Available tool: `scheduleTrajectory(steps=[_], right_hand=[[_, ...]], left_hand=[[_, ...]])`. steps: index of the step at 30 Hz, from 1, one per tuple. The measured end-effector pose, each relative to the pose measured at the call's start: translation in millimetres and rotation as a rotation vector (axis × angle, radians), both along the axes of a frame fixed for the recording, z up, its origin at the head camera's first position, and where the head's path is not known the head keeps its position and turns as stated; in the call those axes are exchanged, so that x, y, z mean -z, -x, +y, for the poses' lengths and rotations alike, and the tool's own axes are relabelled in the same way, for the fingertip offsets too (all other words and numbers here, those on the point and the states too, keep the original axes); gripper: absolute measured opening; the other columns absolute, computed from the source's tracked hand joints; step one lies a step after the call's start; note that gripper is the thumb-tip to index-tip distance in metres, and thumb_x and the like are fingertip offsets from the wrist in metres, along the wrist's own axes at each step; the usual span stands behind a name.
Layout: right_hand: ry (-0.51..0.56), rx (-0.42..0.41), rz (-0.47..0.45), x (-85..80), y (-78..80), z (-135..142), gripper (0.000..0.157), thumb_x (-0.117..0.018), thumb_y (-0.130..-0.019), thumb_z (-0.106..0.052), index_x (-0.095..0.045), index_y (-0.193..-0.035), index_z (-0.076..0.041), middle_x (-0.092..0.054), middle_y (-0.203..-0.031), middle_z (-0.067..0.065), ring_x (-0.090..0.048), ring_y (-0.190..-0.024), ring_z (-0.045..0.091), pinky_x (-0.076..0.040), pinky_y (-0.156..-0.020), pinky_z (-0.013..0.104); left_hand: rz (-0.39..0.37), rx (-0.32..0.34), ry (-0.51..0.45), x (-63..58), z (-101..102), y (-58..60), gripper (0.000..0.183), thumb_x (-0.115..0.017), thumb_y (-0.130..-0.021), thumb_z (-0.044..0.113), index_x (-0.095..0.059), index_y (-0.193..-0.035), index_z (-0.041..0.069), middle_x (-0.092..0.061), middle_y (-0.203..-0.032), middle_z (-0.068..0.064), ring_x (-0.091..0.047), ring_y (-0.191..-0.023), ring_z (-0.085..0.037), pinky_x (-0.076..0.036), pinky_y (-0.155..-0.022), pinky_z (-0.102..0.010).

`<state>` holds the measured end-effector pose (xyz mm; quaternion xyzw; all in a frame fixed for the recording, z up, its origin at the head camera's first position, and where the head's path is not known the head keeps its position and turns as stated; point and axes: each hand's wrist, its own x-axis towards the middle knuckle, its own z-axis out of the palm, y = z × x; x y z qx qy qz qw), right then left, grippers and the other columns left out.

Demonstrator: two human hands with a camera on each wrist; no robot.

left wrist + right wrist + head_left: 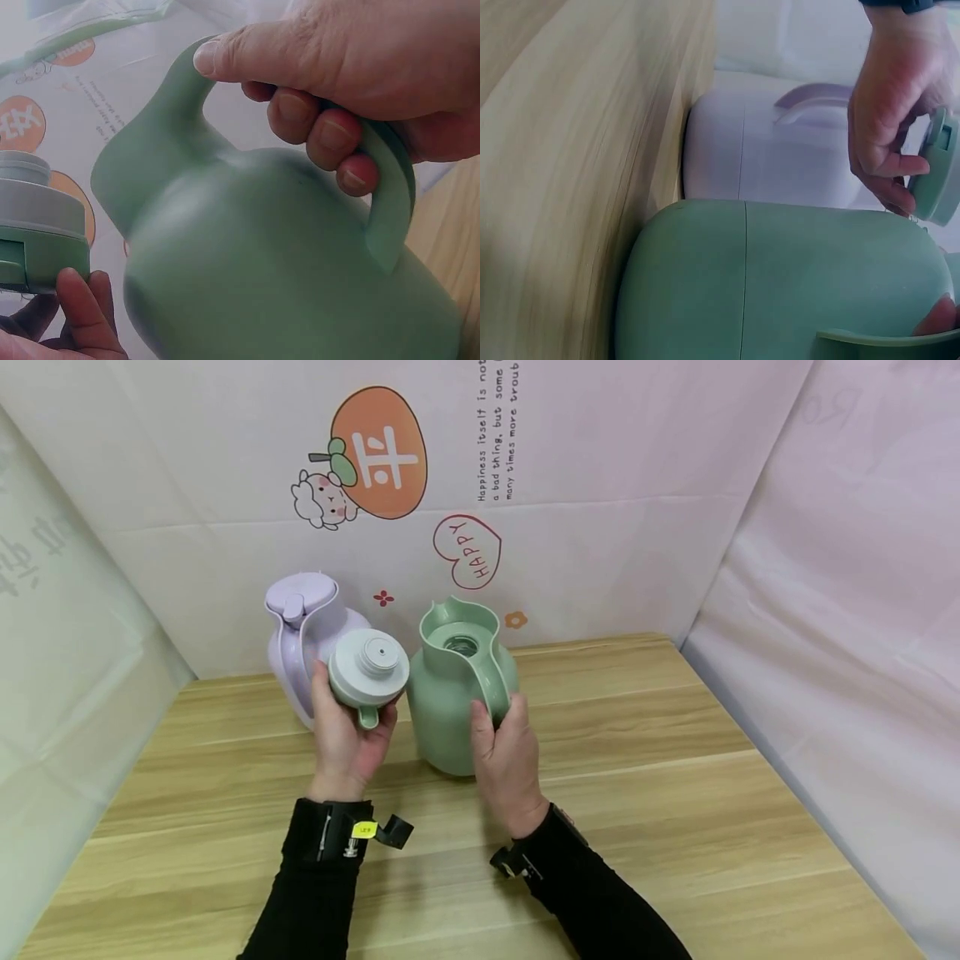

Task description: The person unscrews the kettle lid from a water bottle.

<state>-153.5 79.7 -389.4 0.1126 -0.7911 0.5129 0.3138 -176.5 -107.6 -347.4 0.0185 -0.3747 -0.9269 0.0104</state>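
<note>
A green thermos jug (450,710) stands on the table with its mouth uncovered. My right hand (510,760) grips its handle, fingers curled round it in the left wrist view, where the jug (247,255) fills the middle. To the left, my left hand (348,743) holds the jug's lid (369,667) upside down, its pale threaded plug facing up and the small green lever toward me. In the right wrist view the left hand (896,120) pinches the rim of this lid (934,176). A lilac thermos jug (300,635), lid on, stands just behind the left hand.
The wood-grain table (675,793) extends right and toward me. A white printed cloth (615,510) hangs behind the jugs, and further cloth (847,610) hangs along both sides. A strap hangs loose at the left wrist.
</note>
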Motion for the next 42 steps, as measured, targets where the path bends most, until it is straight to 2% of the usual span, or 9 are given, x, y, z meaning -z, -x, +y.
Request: scheduleTrajectory(steps=[4,8,13,22,28,37,42], right_hand=[[-0.002,0.021,0.007,0.9,3.9,4,0.043,-0.050,-0.110,-0.035,-0.050,-0.123,0.006,-0.066,-0.099,0.021,-0.069,-0.082,0.031,-0.059,-0.067,0.046],[-0.008,0.055,0.018,1.6,8.2,9,0.042,-0.050,-0.110,-0.034,-0.050,-0.121,0.007,-0.064,-0.092,0.020,-0.065,-0.075,0.030,-0.055,-0.061,0.044],[-0.006,0.068,0.025,1.3,12.1,13,0.042,-0.050,-0.110,-0.034,-0.050,-0.118,0.007,-0.064,-0.090,0.021,-0.066,-0.075,0.030,-0.056,-0.061,0.044],[-0.011,0.117,0.043,4.8,22.6,22,0.046,-0.047,-0.111,-0.039,-0.050,-0.115,0.006,-0.060,-0.084,0.017,-0.062,-0.069,0.030,-0.053,-0.057,0.044],[-0.011,0.140,0.050,2.6,24.6,26,0.045,-0.046,-0.110,-0.041,-0.049,-0.109,0.005,-0.058,-0.080,0.015,-0.060,-0.067,0.030,-0.052,-0.055,0.045],[-0.012,0.153,0.054,2.4,29.6,31,0.045,-0.045,-0.110,-0.040,-0.049,-0.108,0.004,-0.057,-0.079,0.015,-0.059,-0.066,0.031,-0.050,-0.055,0.045],[-0.014,0.163,0.046,3.1,32.0,33,0.045,-0.046,-0.110,-0.040,-0.048,-0.108,0.005,-0.055,-0.079,0.013,-0.058,-0.067,0.029,-0.049,-0.056,0.044]], left_hand=[[-0.062,0.018,-0.020,6.9,1,1.9,0.067,-0.023,-0.105,0.070,-0.057,-0.139,0.022,-0.072,-0.109,0.000,-0.070,-0.086,-0.014,-0.048,-0.066,-0.017],[-0.112,0.004,-0.040,12.4,2,3.2,0.064,-0.023,-0.107,0.067,-0.057,-0.138,0.023,-0.071,-0.111,-0.001,-0.070,-0.085,-0.015,-0.048,-0.064,-0.018],[-0.116,0.002,-0.052,17.6,1,3.8,0.063,-0.020,-0.108,0.064,-0.055,-0.140,0.022,-0.072,-0.110,-0.002,-0.070,-0.084,-0.015,-0.048,-0.062,-0.019],[-0.146,0.052,-0.030,26.6,3,2.9,0.066,-0.012,-0.109,0.062,-0.042,-0.154,0.024,-0.073,-0.117,-0.005,-0.075,-0.100,-0.021,-0.053,-0.066,-0.018],[-0.124,0.096,-0.017,35.0,6,4.5,0.067,-0.011,-0.109,0.061,-0.031,-0.161,0.023,-0.066,-0.128,-0.008,-0.073,-0.107,-0.023,-0.056,-0.075,-0.019],[-0.114,0.139,-0.014,42.9,9,6.0,0.063,-0.014,-0.110,0.058,-0.029,-0.160,0.023,-0.048,-0.148,-0.012,-0.071,-0.112,-0.024,-0.056,-0.082,-0.020],[-0.074,0.199,-0.030,50.0,9,6.0,0.057,-0.022,-0.112,0.050,-0.023,-0.161,0.022,-0.042,-0.151,-0.015,-0.066,-0.121,-0.027,-0.055,-0.087,-0.019]])
